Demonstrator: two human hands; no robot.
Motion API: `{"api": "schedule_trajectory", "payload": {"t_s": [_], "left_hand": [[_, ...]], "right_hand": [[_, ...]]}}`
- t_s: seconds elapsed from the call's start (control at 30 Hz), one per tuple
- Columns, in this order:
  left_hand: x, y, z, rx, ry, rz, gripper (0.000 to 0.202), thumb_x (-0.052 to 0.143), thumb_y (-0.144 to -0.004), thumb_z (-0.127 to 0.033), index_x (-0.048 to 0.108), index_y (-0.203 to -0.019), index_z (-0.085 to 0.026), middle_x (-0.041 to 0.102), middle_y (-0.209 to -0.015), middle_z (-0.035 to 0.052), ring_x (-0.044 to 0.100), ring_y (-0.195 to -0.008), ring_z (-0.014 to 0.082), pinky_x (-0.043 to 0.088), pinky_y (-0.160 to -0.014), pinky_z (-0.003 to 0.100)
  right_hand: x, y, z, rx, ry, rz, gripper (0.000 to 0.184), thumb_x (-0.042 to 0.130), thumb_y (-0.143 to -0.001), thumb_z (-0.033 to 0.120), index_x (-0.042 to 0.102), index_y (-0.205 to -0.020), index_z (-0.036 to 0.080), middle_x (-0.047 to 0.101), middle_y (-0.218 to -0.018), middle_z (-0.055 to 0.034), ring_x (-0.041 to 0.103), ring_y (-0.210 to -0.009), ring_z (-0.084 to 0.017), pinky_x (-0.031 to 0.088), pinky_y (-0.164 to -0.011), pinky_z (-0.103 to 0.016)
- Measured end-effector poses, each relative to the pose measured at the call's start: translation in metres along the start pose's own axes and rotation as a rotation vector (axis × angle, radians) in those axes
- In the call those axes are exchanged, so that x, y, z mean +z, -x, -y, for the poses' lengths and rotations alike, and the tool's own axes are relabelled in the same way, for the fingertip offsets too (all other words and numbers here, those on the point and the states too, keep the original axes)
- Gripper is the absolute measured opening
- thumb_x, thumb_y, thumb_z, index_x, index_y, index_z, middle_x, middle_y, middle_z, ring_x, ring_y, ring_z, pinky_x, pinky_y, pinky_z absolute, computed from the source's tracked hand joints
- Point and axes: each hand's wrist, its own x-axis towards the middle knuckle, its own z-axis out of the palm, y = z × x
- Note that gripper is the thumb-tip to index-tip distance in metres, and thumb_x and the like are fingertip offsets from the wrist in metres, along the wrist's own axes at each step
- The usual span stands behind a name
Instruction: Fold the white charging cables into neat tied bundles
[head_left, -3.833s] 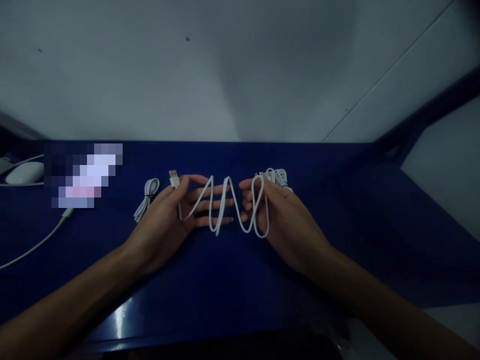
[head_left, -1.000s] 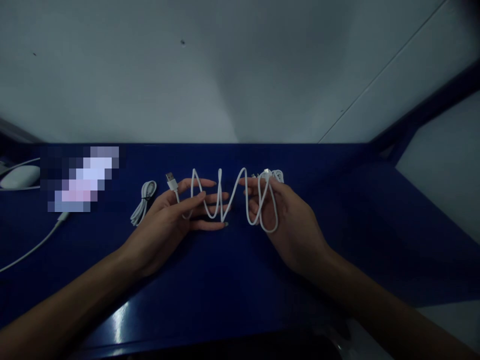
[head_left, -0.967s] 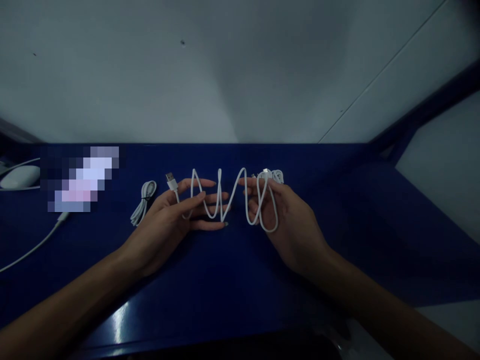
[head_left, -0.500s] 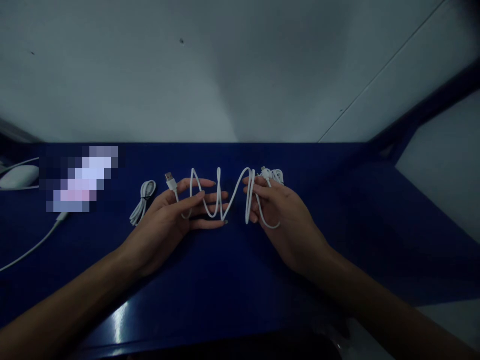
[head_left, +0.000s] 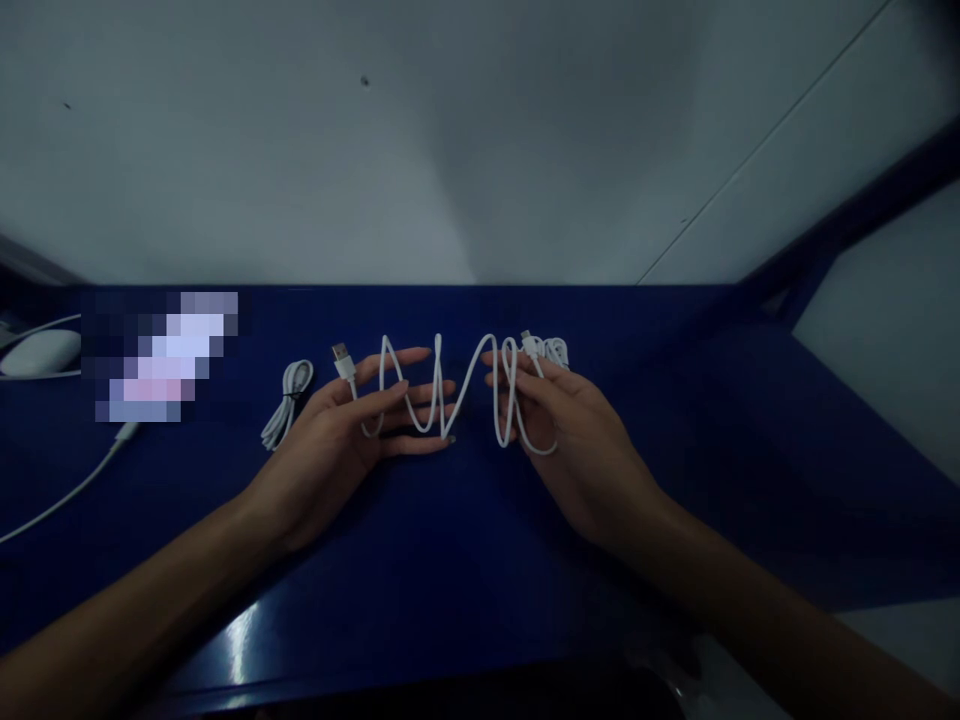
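A white USB cable (head_left: 465, 389) stretches in loose zigzag loops between my two hands, above the blue table. My left hand (head_left: 352, 415) holds its left part, thumb pressed on the cord over the spread fingers. The flat metal USB plug (head_left: 343, 360) sticks up beside that index finger. My right hand (head_left: 559, 410) grips the other part between thumb and fingers, with the small plug (head_left: 529, 343) at that end rising above the fingers. Several loops bunch near the right fingertips, which the cord partly covers.
A bundled white cable (head_left: 285, 405) lies left of my left hand, tied with a dark band. Another coiled white cable (head_left: 556, 352) sits behind my right hand. At the left are a blurred-out lit device (head_left: 176, 350), its white cord (head_left: 64, 500) and a white rounded object (head_left: 41, 353).
The loops near my right fingers have spread a little apart, and my right thumb has shifted slightly right. My left hand stays nearly still.
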Motion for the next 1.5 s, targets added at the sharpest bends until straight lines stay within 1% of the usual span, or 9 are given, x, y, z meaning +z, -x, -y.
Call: {"api": "schedule_trajectory", "payload": {"t_s": [0.17,0.3,0.5,0.7,0.87,1.03,1.17,1.27,1.5], "left_hand": [[0.001,0.0,0.0,0.002,0.014,0.014,0.035,0.071,-0.104,-0.024,0.075,-0.139,-0.022,0.08,-0.133,0.018,0.075,-0.129,0.0385,0.071,-0.096,0.049],[0.002,0.001,-0.001,-0.008,0.021,0.016,0.036,0.069,-0.105,-0.025,0.074,-0.141,-0.022,0.08,-0.132,0.0186,0.075,-0.129,0.0388,0.072,-0.094,0.047],[0.003,0.002,-0.003,-0.021,0.052,0.047,0.044,0.068,-0.104,-0.025,0.069,-0.149,-0.023,0.08,-0.134,0.018,0.075,-0.129,0.0385,0.071,-0.096,0.048],[0.004,0.003,-0.005,-0.038,0.09,0.085,0.046,0.063,-0.108,-0.033,0.064,-0.153,-0.025,0.075,-0.143,0.019,0.073,-0.131,0.0416,0.067,-0.102,0.058],[0.009,0.005,-0.009,-0.031,0.123,0.036,0.05,0.057,-0.111,-0.043,0.056,-0.159,-0.027,0.074,-0.142,0.0204,0.074,-0.129,0.0433,0.064,-0.103,0.066],[0.008,0.003,-0.007,-0.008,0.105,0.024,0.041,0.055,-0.112,-0.041,0.063,-0.149,-0.025,0.071,-0.149,0.0187,0.069,-0.136,0.0426,0.062,-0.107,0.065],[0.002,0.001,-0.002,0.009,0.064,0.034,0.031,0.061,-0.11,-0.033,0.068,-0.139,-0.022,0.071,-0.148,0.0188,0.07,-0.135,0.0416,0.067,-0.101,0.059],[0.001,0.0,-0.001,0.003,0.059,0.035,0.027,0.06,-0.111,-0.032,0.069,-0.134,-0.021,0.072,-0.147,0.0195,0.07,-0.135,0.0415,0.068,-0.099,0.057],[-0.001,-0.002,0.0,0.019,0.071,0.043,0.029,0.053,-0.112,-0.036,0.069,-0.128,-0.018,0.074,-0.142,0.0226,0.073,-0.129,0.0427,0.066,-0.1,0.064]], "right_hand": [[0.003,0.002,0.003,-0.019,0.016,-0.048,0.018,0.068,-0.106,0.039,0.082,-0.106,0.028,0.075,-0.107,-0.0034,0.061,-0.081,-0.017,0.05,-0.074,-0.033],[0.004,0.002,0.003,-0.023,-0.022,-0.057,0.021,0.066,-0.108,0.04,0.082,-0.105,0.027,0.077,-0.109,-0.0043,0.068,-0.091,-0.019,0.053,-0.077,-0.033],[0.004,0.001,0.001,-0.06,-0.064,-0.017,0.026,0.062,-0.111,0.042,0.083,-0.106,0.027,0.078,-0.115,-0.0047,0.073,-0.112,-0.023,0.056,-0.103,-0.037],[0.005,0.002,0.001,-0.065,-0.056,0.006,0.028,0.061,-0.111,0.045,0.083,-0.108,0.027,0.079,-0.125,-0.0067,0.072,-0.126,-0.026,0.057,-0.111,-0.042],[0.006,0.002,0.003,-0.043,-0.087,0.007,0.028,0.059,-0.112,0.042,0.082,-0.111,0.026,0.079,-0.131,-0.0081,0.072,-0.13,-0.027,0.057,-0.115,-0.046],[0.007,0.003,0.006,-0.035,-0.118,0.003,0.028,0.059,-0.112,0.039,0.082,-0.111,0.024,0.081,-0.126,-0.0099,0.074,-0.127,-0.027,0.057,-0.116,-0.045],[0.005,0.004,0.004,-0.027,-0.108,0.009,0.028,0.059,-0.112,0.04,0.082,-0.114,0.025,0.08,-0.129,-0.0089,0.074,-0.127,-0.027,0.057,-0.116,-0.046],[0.004,0.003,0.004,-0.027,-0.102,-0.005,0.029,0.058,-0.112,0.039,0.082,-0.115,0.025,0.08,-0.13,-0.0088,0.075,-0.127,-0.027,0.057,-0.115,-0.045],[0.005,0.002,0.006,-0.028,-0.067,-0.05,0.03,0.058,-0.112,0.04,0.084,-0.114,0.024,0.081,-0.128,-0.0083,0.075,-0.126,-0.026,0.059,-0.108,-0.04]]}}
